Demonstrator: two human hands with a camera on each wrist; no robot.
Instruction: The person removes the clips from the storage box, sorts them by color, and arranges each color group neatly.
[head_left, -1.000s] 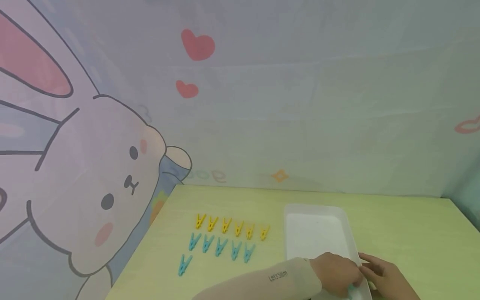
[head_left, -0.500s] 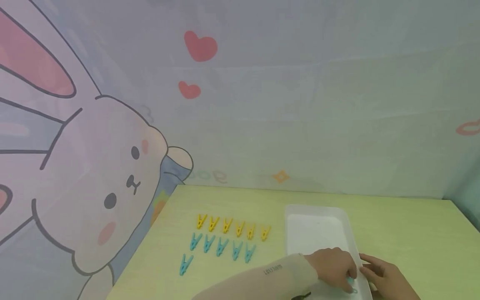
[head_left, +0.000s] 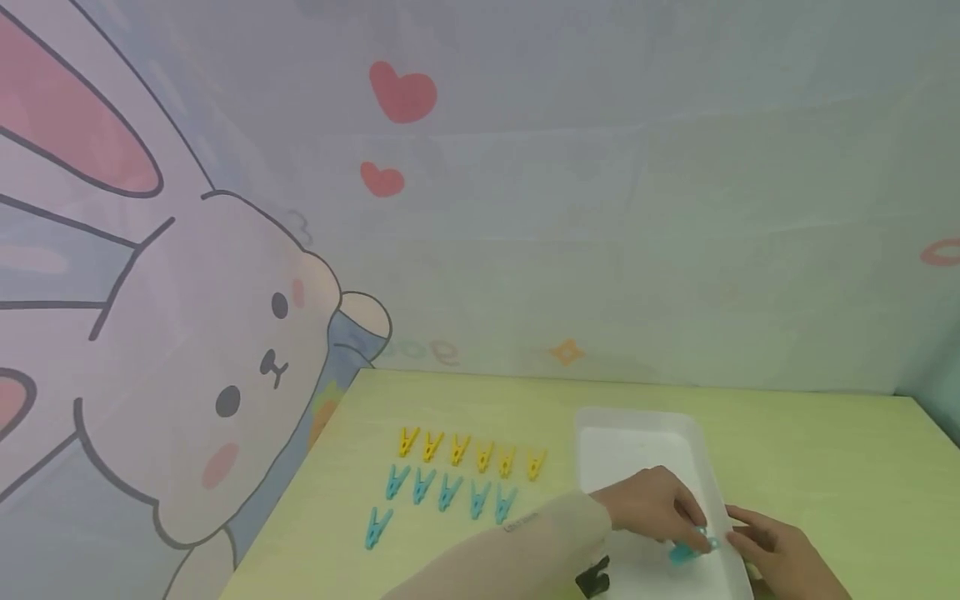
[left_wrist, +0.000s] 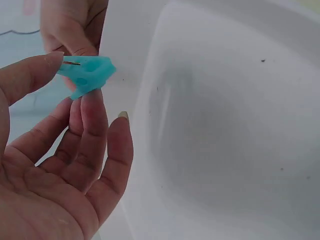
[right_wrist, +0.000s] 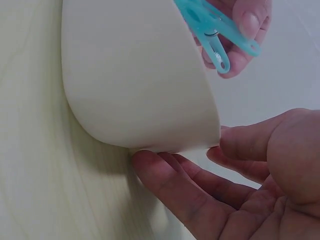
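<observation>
My left hand (head_left: 651, 505) reaches over the white tray (head_left: 637, 454) and pinches a light-blue clothespin (head_left: 686, 552) between thumb and fingers. Seen from the left wrist, the clothespin (left_wrist: 90, 72) sits at the thumb tip, with the other fingers spread below it. At the tray's right side, my right hand (head_left: 787, 554) holds the wall. In the right wrist view, that hand (right_wrist: 235, 185) has its thumb and fingers on either side of the tray's edge (right_wrist: 145, 90), and the clothespin (right_wrist: 215, 30) shows beyond the rim.
Left of the tray lie several yellow clothespins (head_left: 458, 450) in a row. Several blue ones (head_left: 448, 493) form a row in front of them, with a single blue clothespin (head_left: 377, 528) nearer me. A printed cloth (head_left: 525, 208) hangs behind the yellow-green table (head_left: 825, 450).
My left hand has shifted away from the tray's right wall, and the clothespin in its fingers shows more plainly. My right hand stays on the tray. The whole view has slid slightly.
</observation>
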